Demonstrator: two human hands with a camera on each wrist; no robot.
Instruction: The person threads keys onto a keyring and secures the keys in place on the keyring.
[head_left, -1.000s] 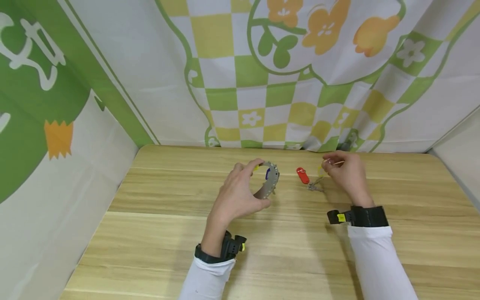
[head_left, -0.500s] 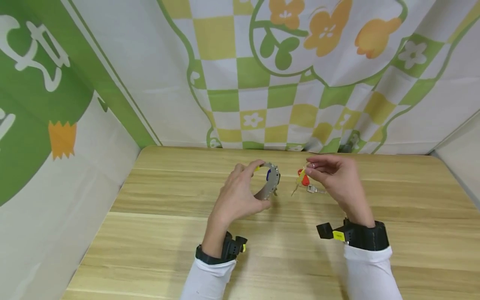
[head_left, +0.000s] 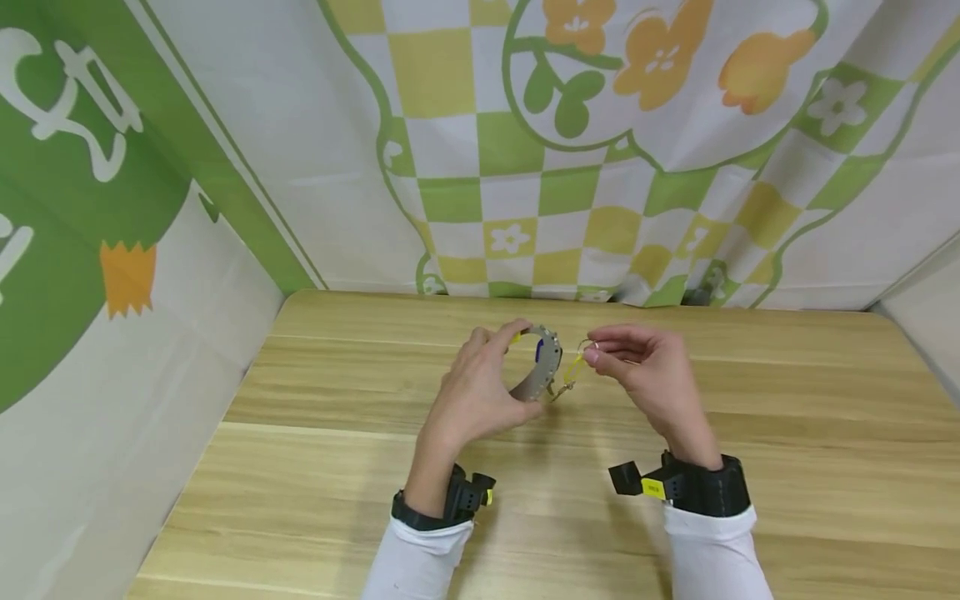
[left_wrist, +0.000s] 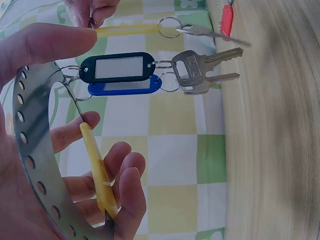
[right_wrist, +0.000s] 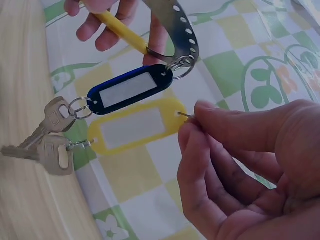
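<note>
My left hand (head_left: 476, 383) grips a curved metal band (left_wrist: 32, 130) with holes along its edge and a yellow handle (left_wrist: 99, 170). A dark key tag (left_wrist: 117, 67) and a blue key tag (left_wrist: 125, 91) hang from the band by split rings, each with a metal key. Close on the right, my right hand (head_left: 648, 367) pinches the split ring of a yellow key tag (right_wrist: 132, 127) between thumb and index finger. A key (right_wrist: 56, 155) dangles from that tag. In the right wrist view, the yellow tag lies just below the dark one, which mostly covers the blue tag.
A red key tag (left_wrist: 227, 22) lies on the wooden table (head_left: 315, 467); in the head view my right hand hides it. A checkered flowered curtain (head_left: 510, 200) hangs along the table's back edge. Printed fabric (head_left: 82, 275) also borders the left side.
My right hand has moved left, carrying the yellow key tag and its key from beyond the red tag to close beside the metal band. My left hand holds its place.
</note>
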